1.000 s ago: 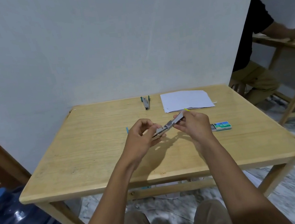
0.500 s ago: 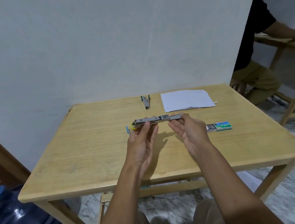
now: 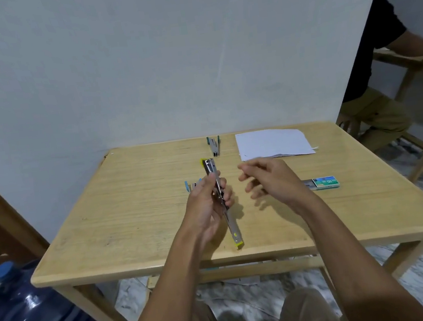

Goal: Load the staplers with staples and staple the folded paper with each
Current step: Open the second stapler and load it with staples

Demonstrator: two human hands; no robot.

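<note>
Left grip is wrapped around the yellow stapler, fingers curled over its middle. The stapler is swung fully open into one long strip above the table; one yellow tip points away past the fingertips, the other back toward the near edge.

Right grip hovers just to the right of it, apart from the stapler. Its fingers are loosely curled with nothing visible in them, though they are blurred.

Just behind the left grip's knuckles a blue stapler peeks out, mostly hidden by the hand. Farther out beyond the left grip, near the far edge, lies a green stapler, also opened. Beyond the right grip sits the folded paper, flat and touched by neither hand.

To the right of the right grip is the staple box, its inner tray slid partly out toward the hand; what the tray holds is too small to tell.

On the floor, left of the table, stands a big blue water bottle. Far right, another person sits at a second table.
</note>
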